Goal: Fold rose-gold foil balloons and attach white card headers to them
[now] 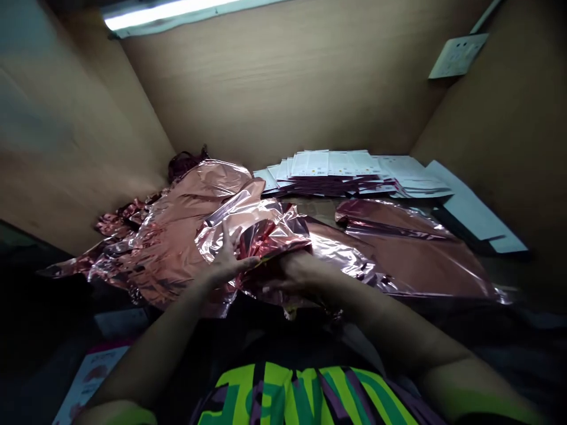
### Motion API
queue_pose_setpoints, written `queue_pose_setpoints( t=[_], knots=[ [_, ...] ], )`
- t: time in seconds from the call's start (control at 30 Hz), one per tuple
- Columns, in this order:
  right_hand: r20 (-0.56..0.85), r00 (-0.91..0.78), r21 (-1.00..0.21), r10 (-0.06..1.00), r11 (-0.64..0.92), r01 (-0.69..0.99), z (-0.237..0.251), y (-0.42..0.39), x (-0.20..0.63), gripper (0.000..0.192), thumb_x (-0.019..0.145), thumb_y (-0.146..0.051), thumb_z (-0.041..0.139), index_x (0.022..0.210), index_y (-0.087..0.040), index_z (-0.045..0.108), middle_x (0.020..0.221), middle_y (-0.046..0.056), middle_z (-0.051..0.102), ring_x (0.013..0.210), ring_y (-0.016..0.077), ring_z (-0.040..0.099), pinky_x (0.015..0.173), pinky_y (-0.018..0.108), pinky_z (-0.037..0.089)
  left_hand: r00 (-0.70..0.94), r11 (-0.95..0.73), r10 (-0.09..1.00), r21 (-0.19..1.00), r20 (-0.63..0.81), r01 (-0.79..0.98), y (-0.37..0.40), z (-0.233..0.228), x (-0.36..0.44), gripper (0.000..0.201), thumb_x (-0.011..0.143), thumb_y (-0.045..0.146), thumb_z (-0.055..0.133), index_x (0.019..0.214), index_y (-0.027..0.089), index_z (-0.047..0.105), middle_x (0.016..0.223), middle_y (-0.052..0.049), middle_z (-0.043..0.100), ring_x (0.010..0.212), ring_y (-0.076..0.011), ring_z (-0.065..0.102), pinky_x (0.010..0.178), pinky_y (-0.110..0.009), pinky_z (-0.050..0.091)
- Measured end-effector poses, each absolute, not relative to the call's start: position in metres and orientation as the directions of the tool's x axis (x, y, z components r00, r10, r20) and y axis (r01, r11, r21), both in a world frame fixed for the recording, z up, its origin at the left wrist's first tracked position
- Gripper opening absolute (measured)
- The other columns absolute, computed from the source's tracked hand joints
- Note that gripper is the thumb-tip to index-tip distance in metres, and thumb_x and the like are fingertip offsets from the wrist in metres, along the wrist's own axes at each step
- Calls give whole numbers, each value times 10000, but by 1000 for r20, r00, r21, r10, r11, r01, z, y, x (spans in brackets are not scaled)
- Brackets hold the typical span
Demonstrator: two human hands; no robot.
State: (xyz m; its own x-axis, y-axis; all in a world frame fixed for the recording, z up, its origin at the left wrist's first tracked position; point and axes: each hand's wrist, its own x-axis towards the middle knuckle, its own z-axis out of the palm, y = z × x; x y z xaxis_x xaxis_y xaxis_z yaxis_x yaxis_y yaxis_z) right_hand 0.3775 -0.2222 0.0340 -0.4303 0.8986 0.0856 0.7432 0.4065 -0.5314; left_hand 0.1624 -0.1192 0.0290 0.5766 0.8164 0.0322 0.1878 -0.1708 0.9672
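Note:
A crumpled rose-gold foil sheet (261, 227) lies in front of me on the desk. My left hand (225, 260) grips its left side, thumb under the foil and fingers spread on top. My right hand (295, 274) holds the same foil from the right, partly tucked under its folds. More rose-gold foil (177, 236) is heaped at the left. Another flat foil piece (398, 236) lies to the right.
White printed packets (345, 168) are fanned in a row along the back wall. White paper sheets (473, 206) lie at the right. A pink printed card (88, 378) sits low at the left. Wooden walls (287, 88) enclose the desk on three sides.

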Motion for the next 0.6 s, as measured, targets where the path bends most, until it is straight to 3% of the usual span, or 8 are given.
queue_pose_setpoints(
  t=[0.1,0.2,0.3,0.43,0.53,0.6],
  knots=[
    [24,-495,-581,869,415,700,41,-207,373,602,866,-628,549,1294,-210,618,1272,99,649,1116,274,623,985,371,474,537,-313,833,915,136,253,-126,26,181,1250,576,434,902,1558,264,148,1516,-175,401,1413,-345,373,1150,-479,347],
    [-52,-427,-476,903,353,806,37,-196,362,717,792,-715,584,1238,-157,653,1219,147,666,1130,327,610,999,415,450,470,-404,861,823,195,399,-124,24,191,1122,594,400,884,1522,243,272,1509,-147,416,1434,-341,332,1194,-463,271],
    [-61,-426,-436,903,360,825,33,-189,350,860,721,-767,616,1318,-148,598,1302,178,611,1209,368,557,1037,446,418,386,-331,910,830,155,449,-113,18,190,937,605,389,865,1423,232,436,1439,-133,497,1410,-339,370,1175,-455,297],
    [-146,-374,-439,916,279,854,32,-186,351,903,753,-817,517,1441,-234,490,1495,191,414,1358,420,394,1114,583,279,196,-86,981,914,7,398,-88,6,178,589,721,312,749,1264,190,557,1127,-139,679,1066,-297,653,946,-437,505],
    [-183,-347,-484,920,223,846,25,-188,358,825,855,-803,325,1495,-289,406,1586,166,258,1468,424,162,1147,649,107,161,-26,986,931,-36,365,-74,3,169,606,737,260,691,1294,115,500,948,-134,706,776,-238,691,717,-374,555],
    [-174,-361,-503,916,232,833,20,-190,358,831,870,-793,298,1533,-292,320,1629,150,139,1493,411,22,1154,649,11,185,-37,982,944,-26,327,-68,7,167,656,681,254,738,1281,112,513,885,-100,708,703,-207,673,666,-330,541]
  ],
)
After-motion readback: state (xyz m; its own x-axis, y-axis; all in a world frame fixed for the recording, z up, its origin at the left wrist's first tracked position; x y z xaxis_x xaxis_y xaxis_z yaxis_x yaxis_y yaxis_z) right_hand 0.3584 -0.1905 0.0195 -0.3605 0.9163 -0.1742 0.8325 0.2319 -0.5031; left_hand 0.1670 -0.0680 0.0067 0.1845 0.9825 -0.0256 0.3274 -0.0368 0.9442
